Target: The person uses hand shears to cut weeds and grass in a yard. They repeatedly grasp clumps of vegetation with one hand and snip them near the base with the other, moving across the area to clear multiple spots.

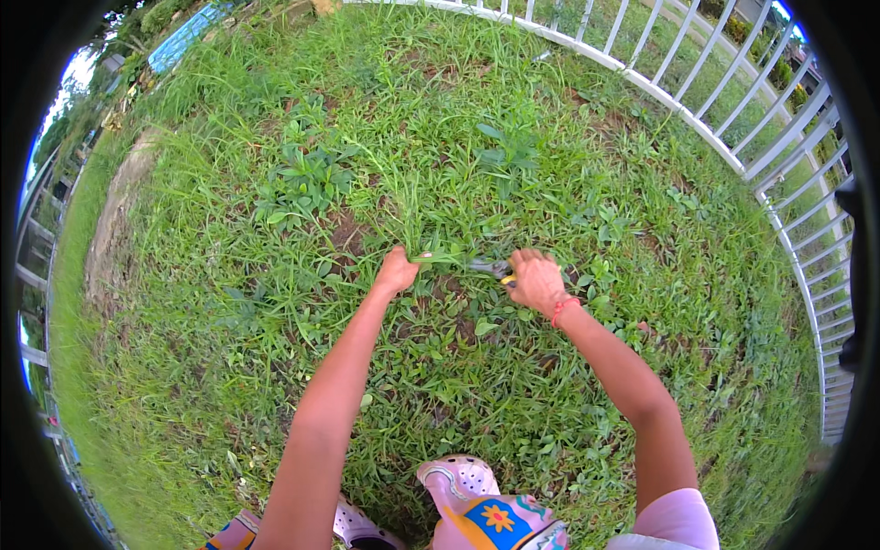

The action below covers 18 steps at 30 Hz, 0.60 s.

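Note:
My left hand [399,269] grips a bunch of long green grass stalks [410,223] near the middle of the view, with some blades sticking out to the right past the thumb. To its right, my right hand [537,278] is closed around the yellow-and-dark handles of pruning shears [491,267]. The shears' metal blades point left towards the held grass; whether they touch it or stand apart cannot be told. A red cord bracelet [564,311] circles my right wrist.
Low grass and broad-leaved weeds [313,175] cover the ground, with patches of bare soil [347,234]. A white metal fence [729,155] curves along the top and right. My pink clogs [467,476] stand at the bottom. A light blue object [185,38] lies at the upper left.

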{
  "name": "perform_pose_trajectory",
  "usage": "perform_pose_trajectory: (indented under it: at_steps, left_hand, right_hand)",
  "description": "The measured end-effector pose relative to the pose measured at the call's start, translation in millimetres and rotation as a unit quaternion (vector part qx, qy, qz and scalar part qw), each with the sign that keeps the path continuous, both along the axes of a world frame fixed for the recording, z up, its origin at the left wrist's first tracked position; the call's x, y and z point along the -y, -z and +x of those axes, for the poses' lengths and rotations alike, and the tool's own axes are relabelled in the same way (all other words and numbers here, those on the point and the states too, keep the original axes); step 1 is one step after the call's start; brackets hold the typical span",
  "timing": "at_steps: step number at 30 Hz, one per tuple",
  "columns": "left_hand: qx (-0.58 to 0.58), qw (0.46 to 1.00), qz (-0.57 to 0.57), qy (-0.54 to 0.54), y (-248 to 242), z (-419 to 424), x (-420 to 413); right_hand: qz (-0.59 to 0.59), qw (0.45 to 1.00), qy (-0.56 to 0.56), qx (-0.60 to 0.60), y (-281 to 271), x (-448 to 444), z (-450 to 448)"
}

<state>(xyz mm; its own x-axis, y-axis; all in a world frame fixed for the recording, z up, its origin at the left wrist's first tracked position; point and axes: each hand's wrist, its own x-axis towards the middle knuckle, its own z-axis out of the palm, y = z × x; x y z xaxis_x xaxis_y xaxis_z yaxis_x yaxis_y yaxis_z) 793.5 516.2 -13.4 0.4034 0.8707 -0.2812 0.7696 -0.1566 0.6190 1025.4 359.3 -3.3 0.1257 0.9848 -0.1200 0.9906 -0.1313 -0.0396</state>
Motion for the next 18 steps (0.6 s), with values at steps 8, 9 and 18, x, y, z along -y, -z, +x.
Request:
perform_pose_trajectory:
  at_steps: [8, 9, 18]
  left_hand:
    - [0.004, 0.999, -0.050, 0.022, 22.5, -3.7, -9.5]
    - [0.001, 0.999, -0.036, 0.030, 25.7, -4.6, -11.5]
    - [-0.028, 0.998, -0.014, 0.059, 21.0, -9.8, -16.7]
  right_hand:
    - [0.041, 0.993, -0.062, 0.094, 21.0, -35.9, -17.0]
    - [0.017, 0.992, -0.070, 0.100, 21.8, -38.1, -18.5]
    - [0.014, 0.998, -0.058, 0.029, 7.5, -8.4, -14.6]
